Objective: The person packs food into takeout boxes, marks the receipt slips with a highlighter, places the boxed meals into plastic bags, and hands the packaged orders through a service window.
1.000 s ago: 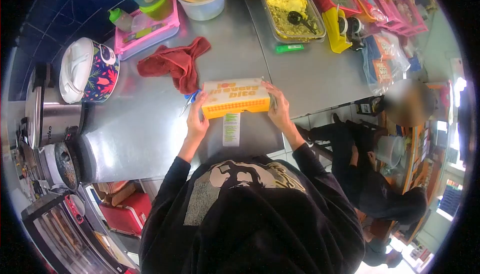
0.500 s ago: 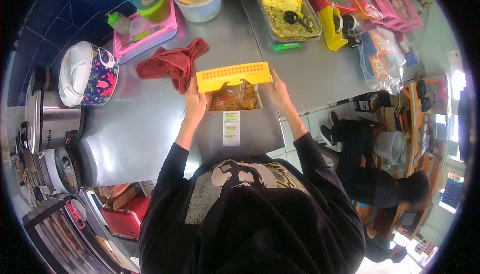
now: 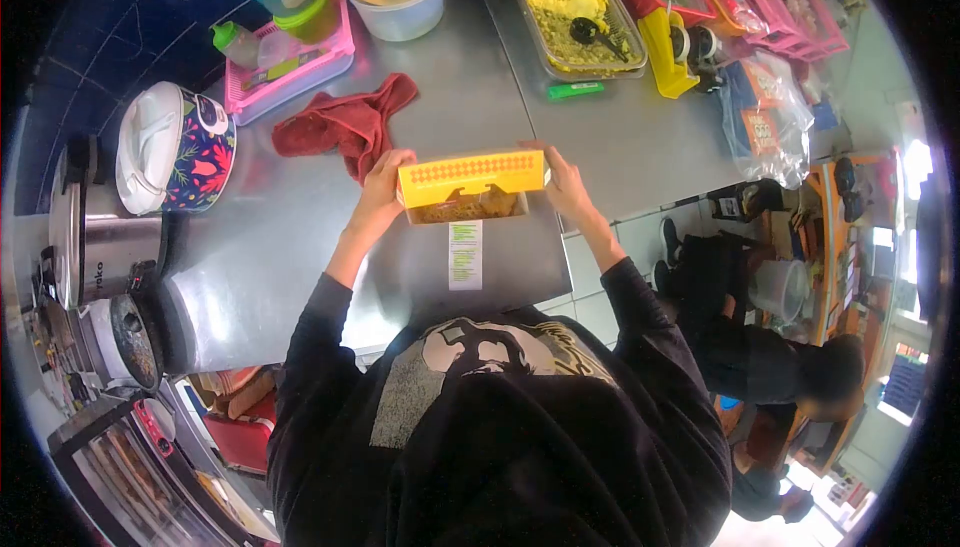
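Observation:
A yellow and white food box (image 3: 472, 171) stands on the steel table, its lid partly raised so that brown food (image 3: 465, 210) shows through the front gap. My left hand (image 3: 386, 187) grips the box's left side, fingers at the lid's corner. On the opposite side, my right hand (image 3: 565, 184) is closed round the lid's right edge. A printed paper strip (image 3: 465, 257) with green marks lies just in front of the box. Behind my left hand is a crumpled red cloth (image 3: 345, 127).
A tray of yellow food (image 3: 578, 22) with a black spoon stands at the back, a green marker (image 3: 575, 90) before it. The floral pot (image 3: 180, 147) is at left, a pink basket (image 3: 295, 62) behind. A person in black (image 3: 750, 347) sits at right.
The closed lid was opened, showing the food, then came partway down over it. Both hands stayed on the box. The person at right has shifted position.

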The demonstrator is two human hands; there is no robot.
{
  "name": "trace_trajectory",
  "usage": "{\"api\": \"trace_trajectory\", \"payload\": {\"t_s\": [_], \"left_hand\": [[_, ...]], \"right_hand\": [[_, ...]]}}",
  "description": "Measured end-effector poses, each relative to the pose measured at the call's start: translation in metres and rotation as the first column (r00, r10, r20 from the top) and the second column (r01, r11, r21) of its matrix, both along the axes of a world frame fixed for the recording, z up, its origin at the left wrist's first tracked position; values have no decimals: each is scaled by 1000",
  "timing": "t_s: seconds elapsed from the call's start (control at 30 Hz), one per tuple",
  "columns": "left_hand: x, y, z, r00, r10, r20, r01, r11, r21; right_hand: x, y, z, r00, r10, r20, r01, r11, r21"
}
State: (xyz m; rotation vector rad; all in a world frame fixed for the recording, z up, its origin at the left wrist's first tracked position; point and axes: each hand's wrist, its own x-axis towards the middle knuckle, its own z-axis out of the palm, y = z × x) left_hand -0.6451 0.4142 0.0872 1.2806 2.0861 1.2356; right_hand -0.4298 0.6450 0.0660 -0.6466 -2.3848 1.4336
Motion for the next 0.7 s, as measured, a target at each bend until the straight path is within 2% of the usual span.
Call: {"api": "trace_trajectory", "payload": {"t_s": [0.07, 0.1, 0.17, 0.2, 0.27, 0.3, 0.37, 0.4, 0.47, 0.5, 0.57, 0.7], "left_hand": [[-2, -7, -9, 1000, -24, 3, 24, 999, 41], [-3, -9, -15, 999, -51, 5, 51, 995, 84], [-4, -7, -28, 999, -29, -38, 33, 993, 117], [-3, -6, -26, 997, -4, -79, 16, 988, 151], [4, -4, -22, 995, 42, -94, -26, 986, 166], [8, -3, -18, 990, 88, -110, -67, 981, 182], [11, -3, -24, 989, 104, -109, -79, 974, 211], [11, -3, -26, 987, 121, -108, -93, 967, 238], [10, -5, -28, 987, 110, -119, -80, 969, 233], [9, -6, -29, 987, 100, -129, -69, 971, 229], [4, -10, -32, 984, 88, -153, -54, 975, 215], [2, -11, -33, 976, 90, -196, -40, 968, 247]], "right_hand": [[0, -2, -6, 971, 87, -222, -82, 996, 31], [0, -3, -15, 971, 86, -224, -82, 996, 30], [0, -3, -34, 960, 56, -275, -93, 988, -124], [0, -7, -31, 960, 56, -275, -93, 988, -124], [1, -15, -23, 948, -7, -320, -132, 902, -410], [4, -15, -20, 948, -8, -319, -131, 903, -410], [7, -12, -11, 919, 26, -394, -257, 798, -545], [7, -13, -4, 918, 25, -395, -256, 799, -544], [7, -15, 9, 925, -168, -342, -251, 405, -879], [3, -17, 17, 925, -170, -340, -249, 404, -880], [-6, -24, 29, 975, -224, -12, 117, 553, -825], [-10, -20, 25, 979, -199, -40, 98, 635, -766]]}}
